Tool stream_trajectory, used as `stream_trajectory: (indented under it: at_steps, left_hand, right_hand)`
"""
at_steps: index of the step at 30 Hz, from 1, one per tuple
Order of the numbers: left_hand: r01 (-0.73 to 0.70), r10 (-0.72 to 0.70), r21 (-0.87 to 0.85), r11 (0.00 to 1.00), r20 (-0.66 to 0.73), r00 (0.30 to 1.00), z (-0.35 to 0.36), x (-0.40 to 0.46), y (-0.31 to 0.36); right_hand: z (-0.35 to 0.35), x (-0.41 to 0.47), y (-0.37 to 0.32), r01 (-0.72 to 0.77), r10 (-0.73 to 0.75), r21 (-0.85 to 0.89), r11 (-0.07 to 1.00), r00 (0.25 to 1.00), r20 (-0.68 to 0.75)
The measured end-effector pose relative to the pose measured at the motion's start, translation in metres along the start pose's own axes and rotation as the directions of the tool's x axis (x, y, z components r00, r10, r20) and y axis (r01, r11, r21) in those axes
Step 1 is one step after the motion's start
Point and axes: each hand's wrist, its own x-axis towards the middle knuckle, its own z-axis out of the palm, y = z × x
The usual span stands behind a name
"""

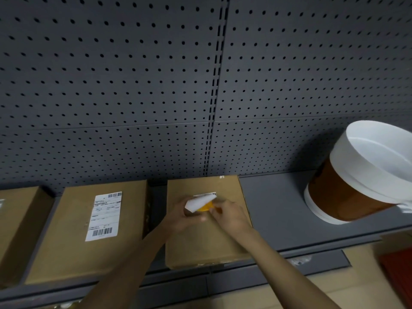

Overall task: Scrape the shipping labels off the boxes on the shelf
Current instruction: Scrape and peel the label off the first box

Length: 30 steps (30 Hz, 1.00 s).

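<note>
Three brown cardboard boxes lie flat on a grey shelf (274,210). The right box (200,244) has its white shipping label (199,202) peeled up and curled, only the far barcode end still stuck. My left hand (181,216) pinches the loose label. My right hand (229,216) holds a yellow scraper (206,207) under the lifted label. The middle box (73,237) carries a whole flat label (104,216). The left box (13,221) is cut off by the frame edge.
A white and brown bucket (356,188) lies tilted on the shelf at the right, its open mouth facing up. A dark pegboard wall (156,85) rises behind the boxes. Below right are a tan surface and something red (399,273).
</note>
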Motion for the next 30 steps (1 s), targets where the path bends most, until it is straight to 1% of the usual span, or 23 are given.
stream_trajectory:
  at_steps: [1,3,4,5,9,12,15,17,21,23,25,26,27,29,30]
  left_hand:
    - [0.044,-0.045,-0.013,0.999,-0.090,0.995,0.000,0.003,-0.003]
    - [0.128,-0.134,-0.037,0.991,-0.305,0.943,0.000,0.008,-0.004]
    - [0.146,-0.147,-0.030,0.989,-0.360,0.921,0.001,0.011,-0.002]
    - [0.156,-0.159,-0.039,0.987,-0.376,0.913,0.001,0.014,-0.001]
    - [0.172,-0.170,-0.031,0.985,-0.386,0.906,0.002,0.017,0.000]
    - [0.209,-0.179,0.035,0.977,-0.396,0.901,0.001,0.020,-0.006]
    - [0.204,-0.164,0.068,0.977,-0.379,0.911,0.001,0.022,-0.007]
    - [0.209,-0.173,0.071,0.975,-0.344,0.923,0.000,0.022,-0.006]
    - [0.164,-0.167,-0.035,0.986,-0.271,0.948,0.002,0.014,-0.002]
    - [0.103,-0.110,-0.052,0.993,-0.169,0.979,0.002,0.010,-0.002]
    - [0.056,-0.055,0.023,0.998,-0.061,0.997,0.000,0.009,-0.007]
    - [0.056,-0.051,0.067,0.996,-0.074,0.996,0.000,0.010,-0.011]
    - [0.084,-0.071,0.089,0.992,-0.141,0.988,0.000,0.012,-0.014]
    - [0.142,-0.108,0.097,0.985,-0.294,0.950,0.001,0.015,-0.014]
    - [0.170,-0.125,0.105,0.980,-0.343,0.931,0.001,0.016,-0.011]
  right_hand:
    - [-0.001,0.000,-0.001,0.005,-0.005,-0.011,1.000,1.000,0.001]
    - [-0.002,-0.001,-0.001,0.014,-0.014,-0.036,0.999,1.000,0.001]
    - [-0.002,-0.002,0.000,0.013,-0.012,-0.039,0.999,1.000,0.003]
    - [-0.002,-0.004,0.001,0.011,-0.011,-0.036,0.999,1.000,0.003]
    - [0.000,-0.006,0.005,0.010,-0.010,-0.056,0.998,1.000,0.004]
    - [0.010,-0.001,-0.005,0.026,-0.026,-0.054,0.998,1.000,-0.003]
    - [0.016,0.001,-0.009,0.013,-0.014,-0.041,0.999,1.000,-0.011]
    - [0.012,-0.003,-0.003,0.023,-0.023,-0.037,0.999,1.000,-0.005]
    - [0.002,-0.007,0.011,0.007,-0.008,-0.062,0.998,1.000,-0.012]
    - [0.004,-0.004,0.009,0.003,-0.003,-0.059,0.998,1.000,-0.004]
    - [0.008,0.002,0.001,0.002,-0.003,-0.042,0.999,1.000,-0.006]
    - [0.011,0.004,-0.003,0.003,-0.003,-0.035,0.999,1.000,-0.008]
    - [0.012,0.006,-0.006,0.005,-0.006,-0.034,0.999,1.000,-0.013]
    - [0.012,0.004,-0.005,0.004,-0.004,-0.044,0.999,1.000,-0.010]
    - [0.010,0.002,-0.002,0.003,-0.003,-0.054,0.999,1.000,-0.003]
